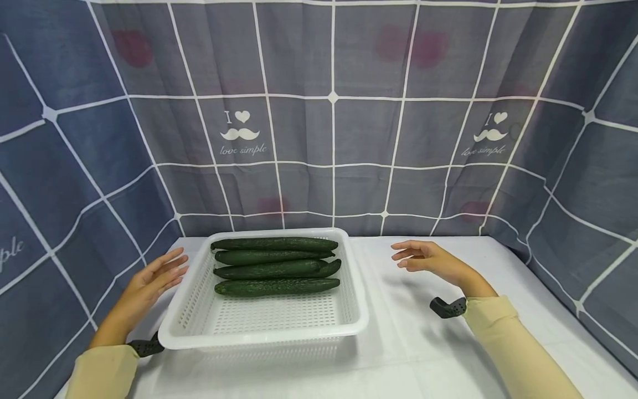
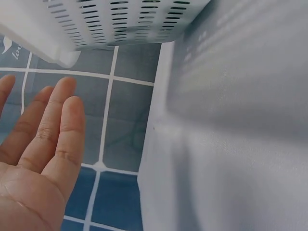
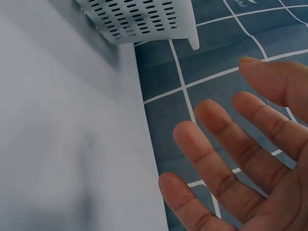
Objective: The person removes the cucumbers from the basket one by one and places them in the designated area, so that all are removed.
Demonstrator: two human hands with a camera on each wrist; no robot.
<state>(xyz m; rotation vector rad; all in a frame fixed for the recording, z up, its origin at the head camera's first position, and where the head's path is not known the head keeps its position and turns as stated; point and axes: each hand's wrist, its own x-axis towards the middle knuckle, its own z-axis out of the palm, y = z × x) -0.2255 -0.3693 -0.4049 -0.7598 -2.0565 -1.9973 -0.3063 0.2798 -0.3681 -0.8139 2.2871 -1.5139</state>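
Note:
Several dark green cucumbers [image 1: 276,286] lie side by side across the back half of a white perforated plastic basket [image 1: 264,336]. My left hand [image 1: 149,285] hovers just off the basket's left side, its fingers extended and holding nothing. In the left wrist view, that hand [image 2: 43,149] shows its palm below the basket wall [image 2: 115,21]. To the right of the basket, with a gap between, my right hand [image 1: 428,259] is raised above the table, fingers loosely bent around nothing. The right wrist view shows this hand's spread fingers [image 3: 240,159] apart from the basket [image 3: 144,21].
A white cloth covers the table [image 1: 399,354]. Grey-blue checked curtains [image 1: 369,133] stand behind it and along both sides. Dark bands with camera mounts [image 1: 448,307] sit on both wrists.

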